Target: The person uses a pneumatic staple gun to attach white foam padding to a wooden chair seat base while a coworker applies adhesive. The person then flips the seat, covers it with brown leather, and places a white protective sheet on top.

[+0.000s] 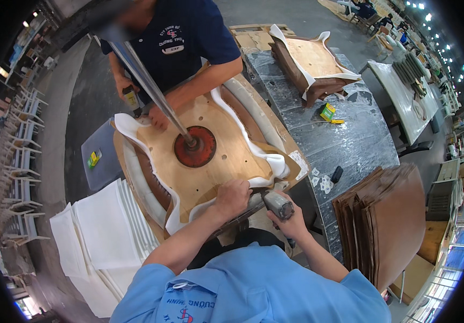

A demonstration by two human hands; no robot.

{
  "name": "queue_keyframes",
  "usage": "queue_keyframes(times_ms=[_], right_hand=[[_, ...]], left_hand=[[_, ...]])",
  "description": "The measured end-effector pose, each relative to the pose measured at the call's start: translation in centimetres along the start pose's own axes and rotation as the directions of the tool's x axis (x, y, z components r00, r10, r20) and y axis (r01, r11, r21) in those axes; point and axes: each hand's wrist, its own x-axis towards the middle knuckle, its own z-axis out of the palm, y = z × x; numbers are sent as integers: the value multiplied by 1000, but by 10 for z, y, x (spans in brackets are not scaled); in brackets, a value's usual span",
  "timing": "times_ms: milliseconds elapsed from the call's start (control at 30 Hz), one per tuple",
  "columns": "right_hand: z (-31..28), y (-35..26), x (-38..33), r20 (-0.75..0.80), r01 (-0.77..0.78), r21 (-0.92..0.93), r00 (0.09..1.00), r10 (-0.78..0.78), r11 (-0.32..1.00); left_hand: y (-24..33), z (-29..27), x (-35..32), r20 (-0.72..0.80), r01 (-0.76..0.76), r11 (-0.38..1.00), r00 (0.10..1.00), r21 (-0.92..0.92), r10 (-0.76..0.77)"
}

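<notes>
Plywood seat [226, 156] | left hand [232, 198] pressing white fabric [267, 180] | right hand [291, 218] gripping stapler [277, 204] | press rod [151, 86] centred

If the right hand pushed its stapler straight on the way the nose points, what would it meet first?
The right hand aims the staple gun up-left at the near edge of the seat. It would probably hit the folded white padding over the plywood seat base, right beside the left hand; depth is uncertain.

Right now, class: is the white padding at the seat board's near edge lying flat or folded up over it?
Folded up: the white padding wraps onto the seat board beneath the left hand.
</notes>
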Motion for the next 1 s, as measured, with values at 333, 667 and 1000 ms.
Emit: queue_keyframes(times_ms=[333,667,1000], right_hand=[[9,-21,-1,-9,-79,-129,997,79,988],[8,-26,5,-2,36,-287,999,-38,957],[0,-31,17,23,-30,-218,999,36,976]], left_hand=[[-20,-11,13,219,-118,985,972,129,87],[-24,-5,8,207,-97,988,976,123,70],[-29,11,8,-50,-58,996,997,-72,54]])
